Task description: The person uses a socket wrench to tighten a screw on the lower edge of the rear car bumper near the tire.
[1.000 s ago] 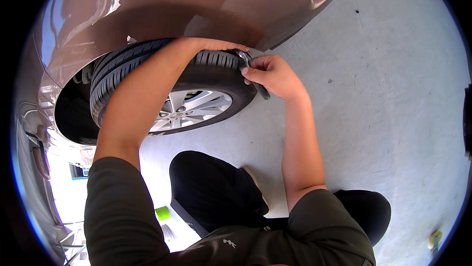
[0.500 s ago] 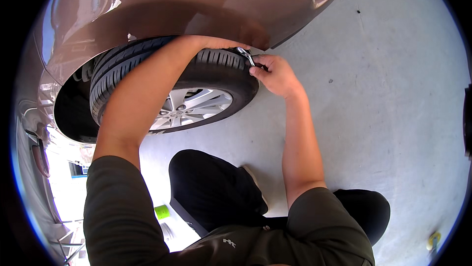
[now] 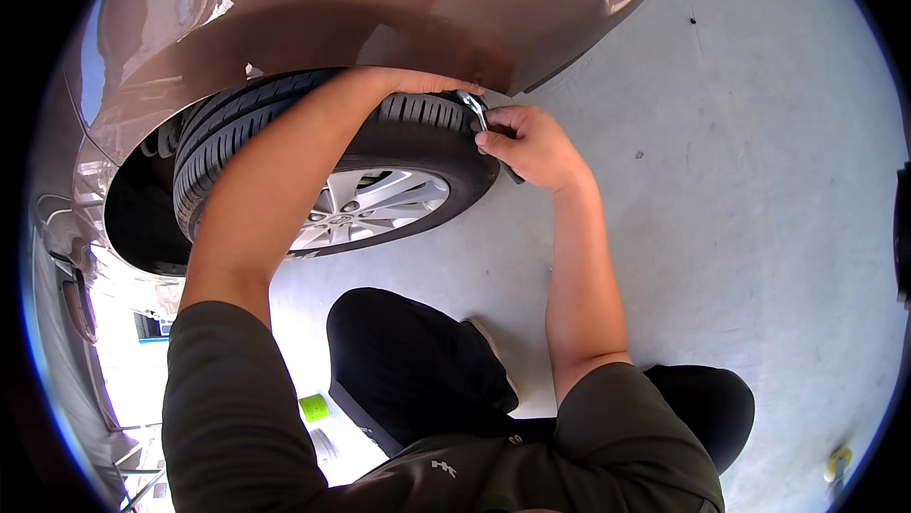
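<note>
A silver wrench (image 3: pixel 479 115) was held beside the tyre (image 3: pixel 469 160), at the fender (image 3: pixel 361 43) edge.
Its long axis was slanted from the head, at upper left, to the handle, on which the right hand's (image 3: pixel 541 148) fingers were clamped. The head was nearer to the left hand (image 3: pixel 422 82), whose fingers' state could not be told.

Glossy bodywork (image 3: pixel 361 0), matt grooved rubber tire (image 3: pixel 418 115), shiny metal tool (image 3: pixel 474 108), smooth floor (image 3: pixel 731 181), matt cloth sleeves (image 3: pixel 228 399).
</note>
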Tool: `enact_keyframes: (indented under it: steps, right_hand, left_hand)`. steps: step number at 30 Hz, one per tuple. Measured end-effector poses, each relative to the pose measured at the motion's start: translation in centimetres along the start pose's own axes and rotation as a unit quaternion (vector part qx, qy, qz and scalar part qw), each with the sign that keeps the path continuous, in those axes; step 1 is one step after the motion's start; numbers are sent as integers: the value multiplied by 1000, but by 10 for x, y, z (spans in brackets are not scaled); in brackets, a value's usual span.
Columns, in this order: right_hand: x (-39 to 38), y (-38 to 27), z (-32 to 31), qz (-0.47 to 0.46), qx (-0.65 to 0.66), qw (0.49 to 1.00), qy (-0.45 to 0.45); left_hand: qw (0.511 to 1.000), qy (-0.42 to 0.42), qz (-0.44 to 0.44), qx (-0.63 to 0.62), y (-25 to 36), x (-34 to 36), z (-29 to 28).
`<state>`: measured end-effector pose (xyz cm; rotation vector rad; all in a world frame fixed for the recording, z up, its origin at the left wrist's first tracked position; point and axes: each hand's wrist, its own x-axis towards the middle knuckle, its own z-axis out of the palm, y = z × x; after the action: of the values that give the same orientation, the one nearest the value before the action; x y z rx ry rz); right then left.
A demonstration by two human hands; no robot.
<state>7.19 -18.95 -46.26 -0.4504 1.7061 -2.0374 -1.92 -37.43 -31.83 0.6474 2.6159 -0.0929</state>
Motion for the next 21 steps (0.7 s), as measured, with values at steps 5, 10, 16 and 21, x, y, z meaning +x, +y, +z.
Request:
enact_keyframes:
  steps: [5, 10, 16, 21]
  right_hand:
    - [8, 13, 1, -49, 15, 999, 16]
    - [13, 24, 1, -65, 14, 998, 20]
    - [15, 25, 2, -60, -2, 998, 27]
    - [10, 12, 0, -23, 85, 996, -22]
  left_hand:
    - [1000, 5, 5, 9, 3, 0, -1]
    - [999, 20, 15, 39, 8, -4, -2]
    - [998, 29, 8, -61, -7, 1, 10]
    - [990, -8, -22, -141, -28, 8, 12]
